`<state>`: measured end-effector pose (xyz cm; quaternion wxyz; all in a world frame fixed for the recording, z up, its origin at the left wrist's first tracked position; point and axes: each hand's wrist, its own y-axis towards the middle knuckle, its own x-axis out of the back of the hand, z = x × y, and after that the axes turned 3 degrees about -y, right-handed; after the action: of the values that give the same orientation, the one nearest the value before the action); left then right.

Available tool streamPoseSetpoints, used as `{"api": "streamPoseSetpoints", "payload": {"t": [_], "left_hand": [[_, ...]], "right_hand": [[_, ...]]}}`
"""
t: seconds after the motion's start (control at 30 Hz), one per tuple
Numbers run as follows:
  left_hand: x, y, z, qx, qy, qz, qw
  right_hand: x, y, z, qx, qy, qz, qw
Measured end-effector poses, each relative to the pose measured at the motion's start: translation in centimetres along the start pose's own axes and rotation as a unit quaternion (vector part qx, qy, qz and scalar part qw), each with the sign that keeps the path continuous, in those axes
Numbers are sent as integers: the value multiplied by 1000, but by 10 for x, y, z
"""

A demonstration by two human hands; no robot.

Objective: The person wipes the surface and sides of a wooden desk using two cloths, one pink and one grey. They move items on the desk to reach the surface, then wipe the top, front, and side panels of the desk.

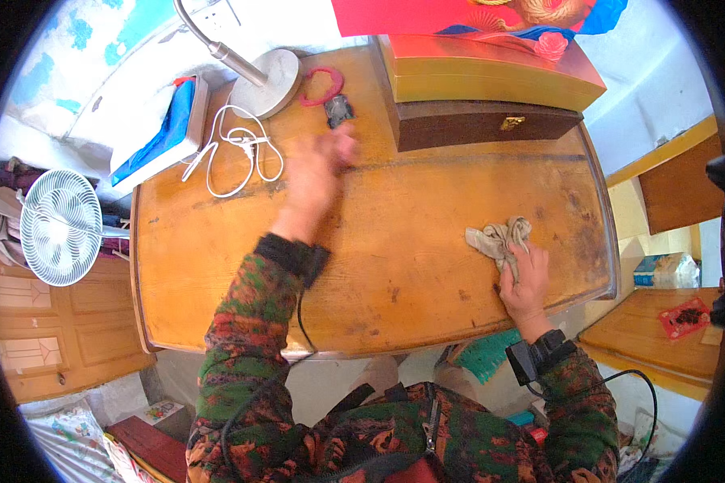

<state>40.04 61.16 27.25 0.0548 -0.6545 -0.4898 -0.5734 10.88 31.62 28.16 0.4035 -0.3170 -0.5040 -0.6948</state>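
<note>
In the head view my right hand (527,287) presses a crumpled grey-beige cloth (496,240) onto the right part of a worn wooden desk (399,241). My left hand (320,175) is blurred and reaches over the middle of the desk towards the back. Close beyond its fingers lies a small dark object (339,111), touching or nearly touching a pink-red ring (329,84). Whether the left fingers hold anything is hidden by the blur. A coiled white cable (244,145) rests to the left of this hand.
A lamp's round base (281,84) stands at the back. A dark wooden box (459,124) with a brass clasp bears a red and gold box (495,72) at back right. A blue item (163,136) lies in a white box at left, beyond a white fan (60,226). Black wires trail from both wrists.
</note>
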Motion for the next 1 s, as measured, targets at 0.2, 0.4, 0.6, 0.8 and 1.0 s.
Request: {"api": "streamPoseSetpoints", "payload": {"t": [0.2, 0.4, 0.6, 0.8, 1.0], "left_hand": [[2, 6, -11, 105, 79, 40, 991], [-3, -57, -89, 14, 15, 111, 994], [78, -106, 30, 69, 89, -115, 987], [97, -202, -54, 193, 122, -9, 974], [66, -208, -127, 266, 69, -45, 961]], "right_hand": [[-3, -1, -1, -7, 1, 1, 1000], [-2, -1, -2, 11, 8, -10, 1000], [-4, -2, -3, 10, 11, -18, 1000], [7, 14, -7, 58, 59, 9, 997], [-50, 113, 46, 228, 125, 40, 965]]}}
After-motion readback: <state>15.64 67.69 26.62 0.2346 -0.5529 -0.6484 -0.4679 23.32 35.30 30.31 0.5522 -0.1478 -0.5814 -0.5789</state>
